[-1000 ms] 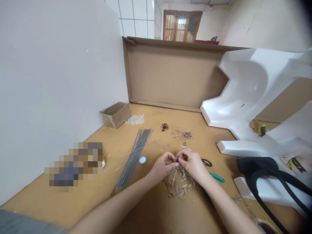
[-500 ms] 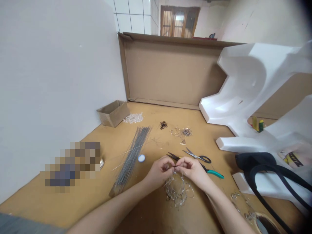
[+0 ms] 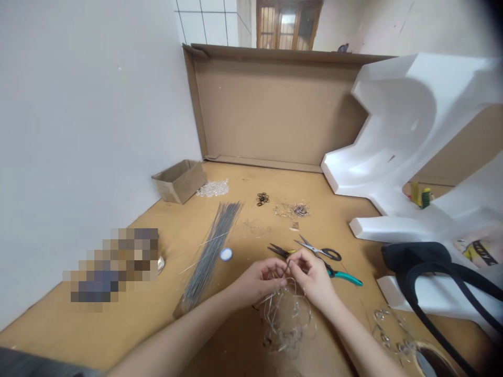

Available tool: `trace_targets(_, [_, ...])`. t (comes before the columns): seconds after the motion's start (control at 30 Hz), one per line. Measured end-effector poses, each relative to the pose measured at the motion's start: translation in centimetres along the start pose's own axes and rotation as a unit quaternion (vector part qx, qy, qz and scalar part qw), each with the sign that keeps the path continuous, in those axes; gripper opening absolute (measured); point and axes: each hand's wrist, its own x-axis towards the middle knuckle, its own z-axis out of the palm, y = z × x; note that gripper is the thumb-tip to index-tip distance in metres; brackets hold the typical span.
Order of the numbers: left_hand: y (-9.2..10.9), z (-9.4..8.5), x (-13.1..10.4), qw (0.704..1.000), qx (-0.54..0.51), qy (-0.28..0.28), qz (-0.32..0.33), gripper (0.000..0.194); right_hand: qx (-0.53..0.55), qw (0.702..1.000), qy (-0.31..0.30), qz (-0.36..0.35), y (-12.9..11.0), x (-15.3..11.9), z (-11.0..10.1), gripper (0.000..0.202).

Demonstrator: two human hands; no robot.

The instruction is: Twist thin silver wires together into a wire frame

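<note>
Both hands work close together above the table's near middle. My left hand [image 3: 257,283] is closed in a pinch on thin silvery wire. Fingertips of my right hand [image 3: 314,277] pinch a small dark piece of the same wire work, close to the left fingertips. Below them hangs a loose tangle of wire [image 3: 288,314], with a few dark rings in it. Just beyond the hands lie pliers with dark jaws [image 3: 277,250] and a teal handle [image 3: 346,277]. Scissors [image 3: 319,249] with black grips lie open beside them.
A bundle of straight grey wires [image 3: 214,251] lies left of a blue-rimmed white disc [image 3: 226,254]. Farther back are clear rings [image 3: 213,188], black rings [image 3: 263,199], a wire heap [image 3: 301,210] and a cardboard box [image 3: 179,183]. White foam [image 3: 393,131] borders the right.
The hands have turned slightly and the pinched dark piece now points upward. The wire tangle hangs a little lower and wider. The whole view has shifted slightly with my head.
</note>
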Motion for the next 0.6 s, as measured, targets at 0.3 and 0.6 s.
trace_targets(0.3, [0.2,-0.5,-0.3,0.999,-0.026,-0.045,-0.007,0.044,-0.355,0.933,-0.036,0.050,2.3,0.8,-8.4,0.029])
trace_targets(0.6, [-1.0,-1.1,0.3,0.995,-0.098,-0.025,-0.001,0.048,-0.453,0.886,-0.039,0.088,3.5,2.0,-7.9,0.036])
